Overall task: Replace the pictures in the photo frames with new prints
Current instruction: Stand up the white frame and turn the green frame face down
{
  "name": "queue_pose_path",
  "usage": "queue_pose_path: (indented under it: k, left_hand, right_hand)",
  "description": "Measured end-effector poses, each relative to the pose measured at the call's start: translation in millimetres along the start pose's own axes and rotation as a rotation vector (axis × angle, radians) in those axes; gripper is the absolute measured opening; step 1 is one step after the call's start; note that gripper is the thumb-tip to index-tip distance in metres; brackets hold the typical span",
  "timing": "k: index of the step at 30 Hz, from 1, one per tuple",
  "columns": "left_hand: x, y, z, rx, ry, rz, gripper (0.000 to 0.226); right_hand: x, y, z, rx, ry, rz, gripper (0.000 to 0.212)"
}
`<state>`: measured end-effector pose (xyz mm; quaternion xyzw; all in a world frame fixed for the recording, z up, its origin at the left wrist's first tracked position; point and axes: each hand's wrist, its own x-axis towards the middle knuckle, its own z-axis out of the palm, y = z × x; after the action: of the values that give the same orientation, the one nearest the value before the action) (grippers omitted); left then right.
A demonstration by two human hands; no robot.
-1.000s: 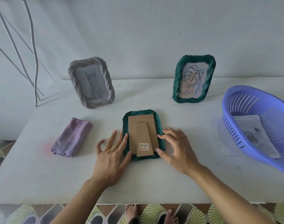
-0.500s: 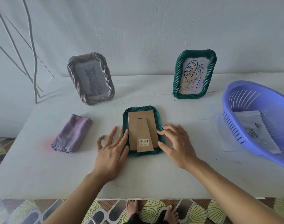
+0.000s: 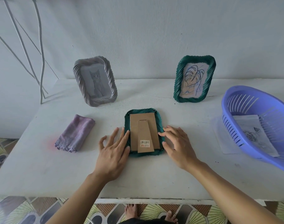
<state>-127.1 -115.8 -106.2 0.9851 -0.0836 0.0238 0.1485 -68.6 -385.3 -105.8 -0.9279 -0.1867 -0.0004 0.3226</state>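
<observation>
A green twisted-rim photo frame lies face down in the middle of the white table, its brown cardboard back and folded stand facing up. My left hand rests flat beside the frame's left edge, fingertips touching the rim. My right hand lies against the right edge, fingers touching the rim and the cardboard. A grey frame with a cat picture stands at the back left. A second green frame with a leaf drawing stands at the back right. New prints lie in the purple basket.
A folded purple cloth lies left of the face-down frame. The basket sits at the table's right edge, with a sheet of paper partly under it. White cables hang along the wall at the left. Bare feet show below the table's front edge.
Both hands have closed in slightly on the face-down frame's sides. The frame itself has stayed in place.
</observation>
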Motion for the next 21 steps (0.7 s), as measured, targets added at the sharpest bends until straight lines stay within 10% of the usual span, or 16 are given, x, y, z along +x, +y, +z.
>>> queue_pose_path:
  k: [11, 21]
  left_hand:
    - [5, -9, -12, -0.32, 0.03, -0.031, 0.051]
    - [9, -75, -79, -0.366, 0.535, -0.446, 0.019]
  right_hand:
    - [24, -18, -3, -0.022, 0.145, 0.123, 0.032]
    - [49, -42, 10, -0.187, 0.261, -0.03, 0.025]
